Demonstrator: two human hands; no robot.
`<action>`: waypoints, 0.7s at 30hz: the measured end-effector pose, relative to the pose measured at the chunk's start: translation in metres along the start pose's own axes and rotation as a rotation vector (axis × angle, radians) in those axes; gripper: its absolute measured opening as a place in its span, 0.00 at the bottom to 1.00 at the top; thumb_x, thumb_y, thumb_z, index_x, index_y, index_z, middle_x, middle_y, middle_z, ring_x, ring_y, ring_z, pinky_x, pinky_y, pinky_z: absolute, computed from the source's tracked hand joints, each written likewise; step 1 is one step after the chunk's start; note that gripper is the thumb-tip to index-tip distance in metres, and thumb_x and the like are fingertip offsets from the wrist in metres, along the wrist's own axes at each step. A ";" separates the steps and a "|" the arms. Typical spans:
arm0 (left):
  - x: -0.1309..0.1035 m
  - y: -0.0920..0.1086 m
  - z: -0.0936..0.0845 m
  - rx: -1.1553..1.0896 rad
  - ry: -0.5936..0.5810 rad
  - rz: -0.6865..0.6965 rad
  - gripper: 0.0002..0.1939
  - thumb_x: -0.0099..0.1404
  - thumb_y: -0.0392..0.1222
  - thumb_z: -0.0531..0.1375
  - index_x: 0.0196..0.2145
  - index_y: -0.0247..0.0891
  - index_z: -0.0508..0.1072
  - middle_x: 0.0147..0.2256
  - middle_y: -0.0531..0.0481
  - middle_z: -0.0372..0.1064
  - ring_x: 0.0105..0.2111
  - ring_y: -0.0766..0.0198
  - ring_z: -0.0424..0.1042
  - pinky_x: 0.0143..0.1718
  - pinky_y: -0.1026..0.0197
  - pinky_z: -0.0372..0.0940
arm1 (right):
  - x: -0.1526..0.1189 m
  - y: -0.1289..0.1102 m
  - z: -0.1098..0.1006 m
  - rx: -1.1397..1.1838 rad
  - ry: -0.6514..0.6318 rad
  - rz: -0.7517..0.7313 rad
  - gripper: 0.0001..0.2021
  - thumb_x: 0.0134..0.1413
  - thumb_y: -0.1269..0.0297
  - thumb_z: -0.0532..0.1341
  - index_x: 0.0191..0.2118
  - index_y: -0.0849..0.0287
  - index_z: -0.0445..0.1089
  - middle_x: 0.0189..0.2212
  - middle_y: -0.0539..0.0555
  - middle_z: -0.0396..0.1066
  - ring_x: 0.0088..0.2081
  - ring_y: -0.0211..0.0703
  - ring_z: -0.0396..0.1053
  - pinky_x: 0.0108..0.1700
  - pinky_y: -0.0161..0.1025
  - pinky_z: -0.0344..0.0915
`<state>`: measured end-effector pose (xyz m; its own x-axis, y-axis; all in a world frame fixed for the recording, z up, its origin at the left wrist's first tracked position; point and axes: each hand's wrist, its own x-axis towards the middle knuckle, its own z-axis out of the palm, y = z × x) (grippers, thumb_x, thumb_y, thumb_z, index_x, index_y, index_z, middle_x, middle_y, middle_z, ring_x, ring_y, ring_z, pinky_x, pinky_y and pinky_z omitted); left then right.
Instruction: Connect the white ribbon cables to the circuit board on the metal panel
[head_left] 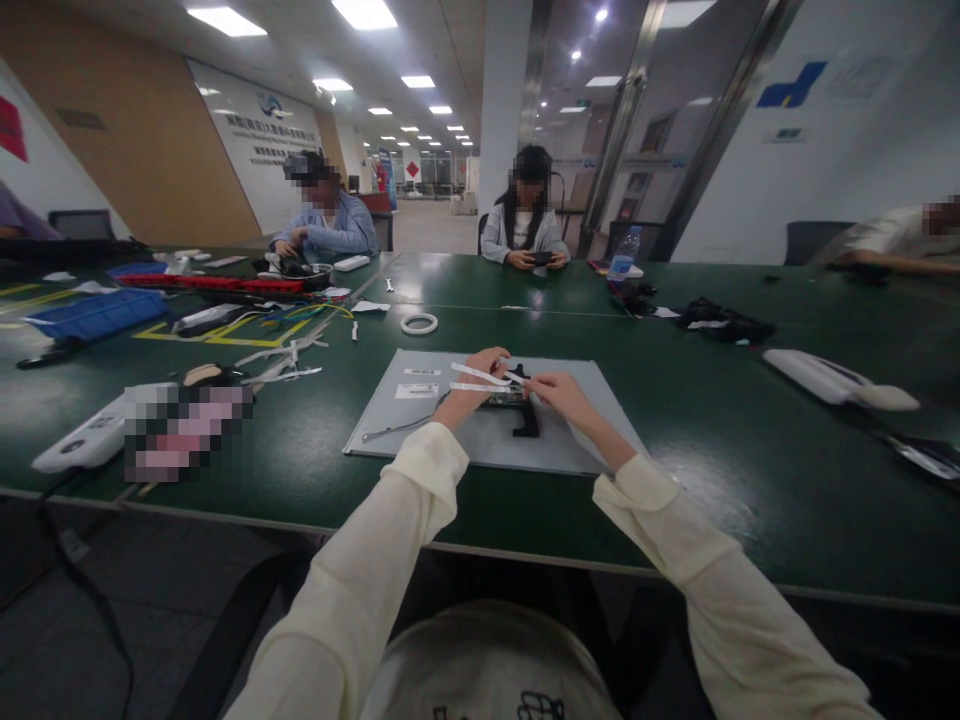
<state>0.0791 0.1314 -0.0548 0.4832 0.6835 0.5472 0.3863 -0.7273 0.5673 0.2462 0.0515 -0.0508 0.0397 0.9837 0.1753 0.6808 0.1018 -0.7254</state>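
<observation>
A flat grey panel with white labels lies before me on the green table. On it are a small green circuit board and a black bracket. My left hand is above the board, its fingers curled; what they hold, if anything, is hidden. White tape strips cross the back of this hand. From the right, my right hand meets them with fingers pinched at the end of a strip, close to the bracket. A grey cable runs off to the left across the panel.
A roll of white tape lies beyond the panel. To the left are loose strips, a white device and a blue tray. Another white device sits at right, a bottle farther back. Other people sit around the table.
</observation>
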 end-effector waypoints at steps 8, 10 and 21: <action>-0.003 0.000 -0.010 0.035 0.222 -0.072 0.11 0.66 0.38 0.47 0.38 0.36 0.69 0.36 0.46 0.67 0.37 0.62 0.66 0.42 0.61 0.60 | 0.001 0.002 -0.003 0.230 0.090 0.061 0.16 0.47 0.55 0.57 0.30 0.63 0.74 0.16 0.48 0.58 0.20 0.32 0.54 0.24 0.31 0.48; -0.003 0.004 -0.009 0.073 0.229 -0.068 0.12 0.66 0.37 0.47 0.41 0.36 0.68 0.38 0.44 0.66 0.39 0.60 0.65 0.45 0.59 0.59 | 0.004 0.002 -0.002 0.415 0.072 0.131 0.16 0.44 0.55 0.59 0.32 0.64 0.73 0.17 0.48 0.58 0.20 0.31 0.53 0.22 0.30 0.46; -0.002 0.001 0.020 0.071 0.006 0.027 0.18 0.67 0.42 0.45 0.50 0.31 0.62 0.48 0.37 0.65 0.49 0.56 0.64 0.52 0.54 0.58 | 0.025 0.009 0.015 0.647 0.044 0.400 0.08 0.43 0.65 0.60 0.28 0.66 0.70 0.14 0.45 0.52 0.14 0.25 0.45 0.15 0.27 0.36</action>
<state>0.0939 0.1281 -0.0673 0.4893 0.6637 0.5658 0.4282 -0.7480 0.5070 0.2419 0.0789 -0.0630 0.2318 0.9585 -0.1663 0.0448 -0.1813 -0.9824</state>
